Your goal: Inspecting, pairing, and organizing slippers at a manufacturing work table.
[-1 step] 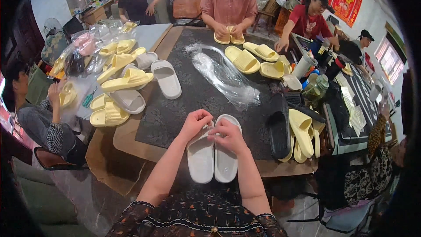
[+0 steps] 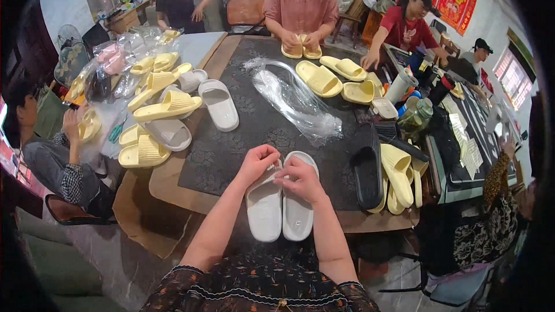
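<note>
A pair of light grey slide slippers stands side by side in front of me, heels toward me: the left slipper (image 2: pixel 265 214) and the right slipper (image 2: pixel 298 219), which has a small round sticker at its heel. My left hand (image 2: pixel 258 163) is closed over the strap of the left slipper, fingertips pinched together at its inner side. Close beside it, my right hand (image 2: pixel 300 178) lies over the right slipper's strap, with thumb and fingers bent together toward the gap between the pair. Whatever the fingertips pinch, if anything, is too small to see.
Clear plastic bags (image 2: pixel 298 101) lie mid-table. Yellow and grey slippers (image 2: pixel 167 107) pile up at left; yellow slippers (image 2: pixel 396 173) and a black slipper (image 2: pixel 368 179) sit at right. Jars and cups (image 2: pixel 416 115) stand behind those. Several people work around the table, one opposite handling yellow slippers (image 2: pixel 302 47).
</note>
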`<state>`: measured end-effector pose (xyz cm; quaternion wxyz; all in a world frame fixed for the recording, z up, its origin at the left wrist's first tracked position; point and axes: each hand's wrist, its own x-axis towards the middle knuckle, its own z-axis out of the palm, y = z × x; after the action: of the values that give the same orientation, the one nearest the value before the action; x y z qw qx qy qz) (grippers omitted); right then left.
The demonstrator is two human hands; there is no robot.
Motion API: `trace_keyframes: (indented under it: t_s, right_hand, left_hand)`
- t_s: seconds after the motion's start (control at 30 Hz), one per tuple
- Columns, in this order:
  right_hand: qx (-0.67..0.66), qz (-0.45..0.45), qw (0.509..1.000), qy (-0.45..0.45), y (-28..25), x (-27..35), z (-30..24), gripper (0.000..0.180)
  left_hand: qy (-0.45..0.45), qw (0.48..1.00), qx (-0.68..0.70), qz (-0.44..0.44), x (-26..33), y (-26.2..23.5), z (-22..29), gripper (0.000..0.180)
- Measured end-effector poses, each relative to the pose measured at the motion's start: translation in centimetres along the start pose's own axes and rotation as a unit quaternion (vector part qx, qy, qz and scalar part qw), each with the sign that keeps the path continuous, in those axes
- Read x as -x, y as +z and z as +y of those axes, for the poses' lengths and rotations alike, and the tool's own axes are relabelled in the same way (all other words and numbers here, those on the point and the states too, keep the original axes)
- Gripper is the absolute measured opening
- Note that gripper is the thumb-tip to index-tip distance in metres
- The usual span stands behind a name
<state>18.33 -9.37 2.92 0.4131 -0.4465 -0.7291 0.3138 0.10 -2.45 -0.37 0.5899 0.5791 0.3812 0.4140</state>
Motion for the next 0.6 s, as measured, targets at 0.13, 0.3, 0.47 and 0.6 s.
trace_keyframes:
  t_s: [0.13,0.3,0.47,0.6]
  right_hand:
    - [-0.127,0.065,0.989,-0.036,0.0,-0.4,2.0,0.010]
    - [-0.284,0.190,0.938,0.054,-0.7,-0.6,4.2,0.009]
    - [-0.287,0.216,0.931,0.057,-0.2,-1.0,4.7,0.014]
    - [-0.288,0.143,0.940,0.116,-0.1,-0.9,4.4,0.010]
  left_hand:
    - [0.047,0.999,0.011,-0.011,0.5,0.8,0.5,0.015]
    - [0.219,0.948,-0.202,-0.108,1.0,0.8,1.5,0.016]
    - [0.173,0.950,-0.243,-0.094,1.2,1.0,1.1,0.011]
    - [0.101,0.988,-0.112,-0.040,1.3,1.0,0.5,0.011]
